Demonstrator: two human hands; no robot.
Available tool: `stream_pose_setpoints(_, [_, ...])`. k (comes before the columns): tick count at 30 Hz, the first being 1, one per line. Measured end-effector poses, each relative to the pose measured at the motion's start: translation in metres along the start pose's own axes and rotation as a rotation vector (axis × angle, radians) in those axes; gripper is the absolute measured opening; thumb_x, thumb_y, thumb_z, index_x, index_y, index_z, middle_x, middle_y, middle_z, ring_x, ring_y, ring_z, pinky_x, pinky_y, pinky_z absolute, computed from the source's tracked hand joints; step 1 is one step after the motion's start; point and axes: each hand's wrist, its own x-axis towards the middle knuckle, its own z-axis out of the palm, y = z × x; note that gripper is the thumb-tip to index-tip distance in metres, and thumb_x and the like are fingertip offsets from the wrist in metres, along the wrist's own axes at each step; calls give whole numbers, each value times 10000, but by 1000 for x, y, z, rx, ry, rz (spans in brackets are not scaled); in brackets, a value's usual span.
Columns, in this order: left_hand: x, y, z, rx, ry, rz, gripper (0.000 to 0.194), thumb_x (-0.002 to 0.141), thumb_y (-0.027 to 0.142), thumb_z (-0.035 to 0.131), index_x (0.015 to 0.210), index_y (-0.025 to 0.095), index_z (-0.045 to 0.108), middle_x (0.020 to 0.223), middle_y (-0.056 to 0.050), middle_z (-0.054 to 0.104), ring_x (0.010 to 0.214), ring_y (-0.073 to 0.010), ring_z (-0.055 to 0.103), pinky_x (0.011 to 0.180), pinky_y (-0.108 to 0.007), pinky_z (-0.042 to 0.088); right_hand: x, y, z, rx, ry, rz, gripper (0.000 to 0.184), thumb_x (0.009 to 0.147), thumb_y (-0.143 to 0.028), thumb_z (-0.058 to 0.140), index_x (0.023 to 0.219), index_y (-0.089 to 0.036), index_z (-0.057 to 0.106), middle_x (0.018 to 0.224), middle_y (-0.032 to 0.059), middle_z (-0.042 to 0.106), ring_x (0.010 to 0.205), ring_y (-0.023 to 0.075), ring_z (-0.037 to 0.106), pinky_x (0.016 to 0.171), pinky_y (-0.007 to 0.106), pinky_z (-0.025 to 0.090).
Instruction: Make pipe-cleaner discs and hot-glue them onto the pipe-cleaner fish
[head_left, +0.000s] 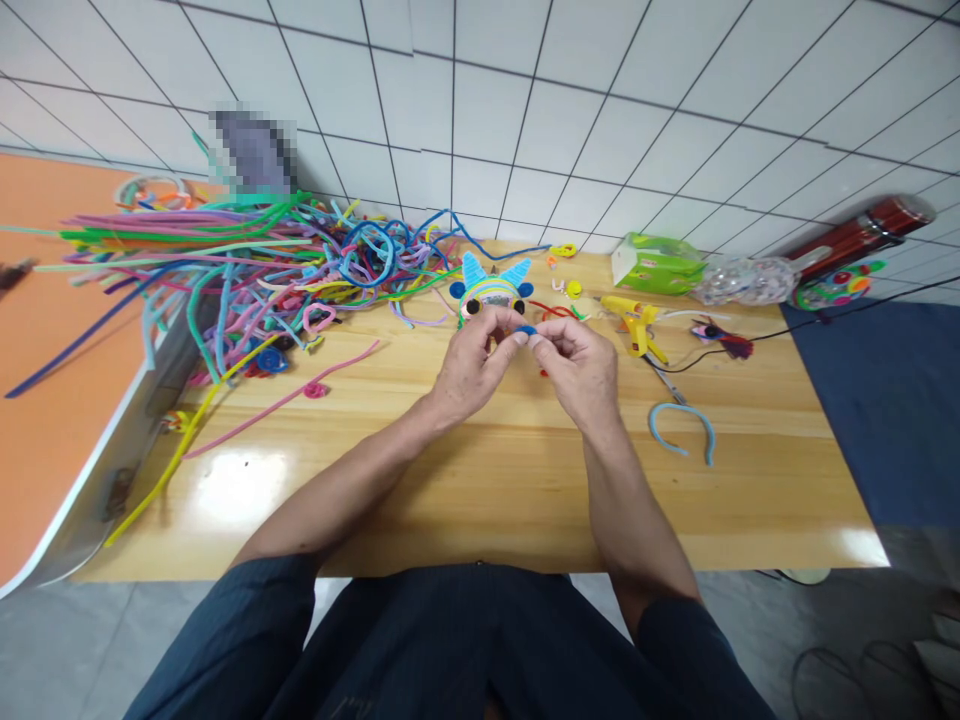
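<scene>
My left hand [474,368] and my right hand [576,366] meet over the middle of the wooden table [480,490]. Both pinch a small blue pipe-cleaner piece [526,329] between their fingertips. Just behind the fingers stands a pipe-cleaner animal head [491,290] with light blue pointed ears, dark blue round ears and black eyes. My left fingers partly cover its lower edge.
A big tangle of coloured pipe cleaners [247,270] fills the table's left back. A yellow glue gun [636,322], a green box [654,262], scissors and a curved light blue pipe cleaner [684,428] lie to the right. An orange table [52,380] adjoins on the left.
</scene>
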Motion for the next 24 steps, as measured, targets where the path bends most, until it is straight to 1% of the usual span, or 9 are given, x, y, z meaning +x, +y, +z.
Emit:
stream_pose_setpoints(3, [5,2,-8,163,-56,171,121,1084,307,679,1052,207,739,965,-50,765,869,-170,674,839,-316,536,1,-3,-7,-165,10,-134,90,904,-235,701,838,-244,762,731,-29,680,662,133,595,654,305,482])
stream_pose_setpoints(5, [6,2,-11,198,-57,181,125,1084,288,668,1021,206,739,939,-50,760,863,-174,674,839,-322,535,1,-3,-7,-198,21,-192,98,916,-229,704,850,-251,773,775,-17,697,707,147,631,704,324,517])
stream_pose_setpoints(7, [5,2,-11,165,-35,94,148,1081,317,673,1001,207,731,894,-37,740,789,-159,639,766,-302,516,0,-1,-3,-157,34,-194,86,945,-257,714,898,-259,786,861,0,746,764,160,676,747,338,559])
stream_pose_setpoints(9, [3,2,-8,61,3,-34,193,1078,384,685,1001,211,724,856,-19,715,723,-141,595,691,-278,485,-1,3,3,-71,50,-158,69,969,-298,731,981,-269,792,957,13,791,820,171,720,781,347,600])
stream_pose_setpoints(11, [2,1,-4,-80,52,-138,255,1059,463,712,1005,214,719,865,-12,710,732,-134,594,688,-264,487,-2,7,9,26,65,-121,114,980,-333,745,1074,-283,787,990,13,810,841,177,750,790,352,629])
stream_pose_setpoints(13, [2,2,-1,-209,102,-201,314,1023,526,754,998,215,716,902,-16,718,793,-138,622,745,-265,517,-4,11,14,83,81,-118,177,986,-358,755,1152,-299,774,994,8,815,850,180,769,800,359,648])
stream_pose_setpoints(15, [2,4,2,-292,140,-246,357,983,563,796,978,216,714,907,-14,713,820,-139,625,784,-270,529,-6,13,18,91,102,-147,223,995,-362,757,1212,-313,763,1026,9,823,891,185,786,827,368,661])
stream_pose_setpoints(18, [2,8,4,-359,167,-292,383,945,576,838,940,217,704,861,1,685,772,-126,584,783,-271,523,-9,15,23,63,139,-201,248,1011,-349,749,1257,-325,758,1074,14,829,951,189,799,863,374,671])
stream_pose_setpoints(24, [3,13,5,-450,151,-334,363,919,531,873,900,220,687,795,20,638,686,-107,519,719,-268,504,-11,20,28,48,183,-207,241,1037,-371,721,1271,-324,754,1054,15,828,942,183,800,874,371,674])
